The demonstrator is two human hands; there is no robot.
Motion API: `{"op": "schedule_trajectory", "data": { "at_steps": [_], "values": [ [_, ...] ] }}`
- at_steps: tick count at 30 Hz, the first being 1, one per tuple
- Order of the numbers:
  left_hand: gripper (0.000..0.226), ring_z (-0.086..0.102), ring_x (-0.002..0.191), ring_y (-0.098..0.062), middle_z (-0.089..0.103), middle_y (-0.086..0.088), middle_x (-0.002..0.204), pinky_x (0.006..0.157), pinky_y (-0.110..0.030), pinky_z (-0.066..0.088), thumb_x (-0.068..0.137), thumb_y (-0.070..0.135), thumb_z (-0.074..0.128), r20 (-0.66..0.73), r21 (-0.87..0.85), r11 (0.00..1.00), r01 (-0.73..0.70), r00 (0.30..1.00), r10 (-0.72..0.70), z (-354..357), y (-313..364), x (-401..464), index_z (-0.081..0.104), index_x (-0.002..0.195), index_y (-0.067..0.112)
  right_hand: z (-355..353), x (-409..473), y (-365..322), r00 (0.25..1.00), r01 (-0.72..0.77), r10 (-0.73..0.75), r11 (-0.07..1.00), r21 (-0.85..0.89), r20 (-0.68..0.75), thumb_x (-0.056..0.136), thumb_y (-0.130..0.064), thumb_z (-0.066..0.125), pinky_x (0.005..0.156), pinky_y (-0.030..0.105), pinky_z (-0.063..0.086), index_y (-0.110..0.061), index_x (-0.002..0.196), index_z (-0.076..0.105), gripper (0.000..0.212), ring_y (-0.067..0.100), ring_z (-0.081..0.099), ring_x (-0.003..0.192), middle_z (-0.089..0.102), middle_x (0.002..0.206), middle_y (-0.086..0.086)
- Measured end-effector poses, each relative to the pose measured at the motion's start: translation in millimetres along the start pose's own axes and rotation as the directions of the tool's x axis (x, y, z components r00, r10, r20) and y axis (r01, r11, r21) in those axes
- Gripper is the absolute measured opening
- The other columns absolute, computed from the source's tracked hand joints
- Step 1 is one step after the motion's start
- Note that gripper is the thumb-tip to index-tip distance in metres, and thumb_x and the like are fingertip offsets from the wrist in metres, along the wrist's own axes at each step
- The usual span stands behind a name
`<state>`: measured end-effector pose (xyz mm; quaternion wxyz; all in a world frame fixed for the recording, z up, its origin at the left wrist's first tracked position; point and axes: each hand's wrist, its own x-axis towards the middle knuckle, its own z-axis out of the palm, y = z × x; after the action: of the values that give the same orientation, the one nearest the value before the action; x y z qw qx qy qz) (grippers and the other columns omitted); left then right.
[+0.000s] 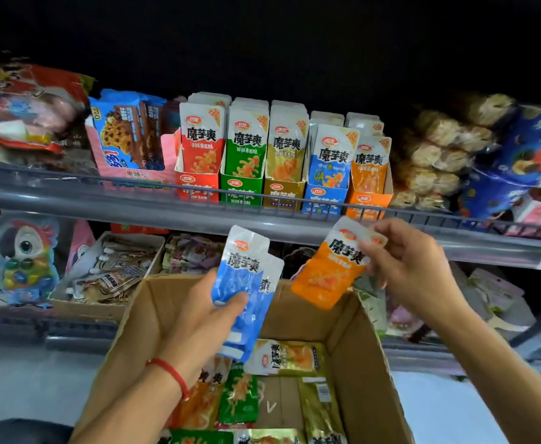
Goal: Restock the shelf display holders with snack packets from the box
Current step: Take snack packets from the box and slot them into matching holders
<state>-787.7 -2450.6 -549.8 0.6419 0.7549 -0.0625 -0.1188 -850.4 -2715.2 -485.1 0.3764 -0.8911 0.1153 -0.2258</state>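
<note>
Two blue packets gripped in the left hand above the open box, one orange packet pinched by the right hand below the orange holder

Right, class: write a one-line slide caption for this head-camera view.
Left hand holds blue packets, right hand lifts an orange packet toward the shelf holders.

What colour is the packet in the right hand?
Orange packet with a white top, seen in the head view.
</note>
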Motion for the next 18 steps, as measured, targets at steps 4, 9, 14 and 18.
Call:
{"op": "schedule_trajectory", "data": {
  "at_steps": [4, 9, 14, 18],
  "values": [
    [0.026, 0.074, 0.085, -0.006, 0.078, 0.015, 0.093, 0.077, -0.027, 0.057, 0.096, 0.002, 0.063, -0.016, -0.036, 0.999, 0.032, 0.999, -0.033, -1.0, 5.2, 3.4, 0.068, 0.104, 0.026, -64.9, 53.0, -19.1, 0.953, 0.119, -0.17, 0.971, -0.208, -0.249, 0.099, -0.029, 0.066, 0.057, 0.037, 0.06, -0.024, 0.101, 0.06, 0.008, 0.013, 0.07, 0.06, 0.071, 0.079, 0.0],
    [0.025, 0.076, 0.084, -0.017, 0.079, 0.004, 0.091, 0.084, -0.044, 0.06, 0.093, 0.001, 0.065, -0.008, -0.006, 0.999, 0.049, 0.999, -0.049, -0.9, 8.4, 4.3, 0.069, 0.105, 0.022, -105.6, 120.1, -32.4, 0.862, 0.124, -0.282, 0.923, -0.364, -0.421, 0.096, -0.04, 0.062, 0.077, 0.049, 0.059, -0.024, 0.11, 0.061, 0.022, 0.031, 0.071, 0.085, 0.071, 0.095, 0.009],
    [0.027, 0.076, 0.084, -0.014, 0.079, 0.007, 0.092, 0.083, -0.041, 0.06, 0.094, 0.003, 0.065, 0.014, 0.01, 0.998, 0.054, 0.998, -0.054, -3.6, 11.3, 3.3, 0.069, 0.108, 0.026, -87.7, 163.8, -27.8, 0.918, 0.097, -0.258, 0.883, -0.459, -0.301, 0.096, -0.034, 0.065, 0.076, 0.05, 0.06, -0.025, 0.113, 0.063, 0.019, 0.033, 0.069, 0.088, 0.071, 0.104, 0.01],
    [0.027, 0.076, 0.081, -0.012, 0.079, 0.008, 0.09, 0.076, -0.035, 0.059, 0.093, 0.002, 0.066, 0.011, 0.022, 0.998, 0.059, 0.998, -0.059, -7.4, 12.4, 4.1, 0.069, 0.106, 0.026, -66.3, 178.8, -21.0, 0.971, 0.085, -0.2, 0.804, -0.589, -0.133, 0.097, -0.033, 0.067, 0.083, 0.049, 0.058, -0.025, 0.117, 0.065, 0.022, 0.033, 0.067, 0.097, 0.071, 0.106, 0.012]
  ]
}}
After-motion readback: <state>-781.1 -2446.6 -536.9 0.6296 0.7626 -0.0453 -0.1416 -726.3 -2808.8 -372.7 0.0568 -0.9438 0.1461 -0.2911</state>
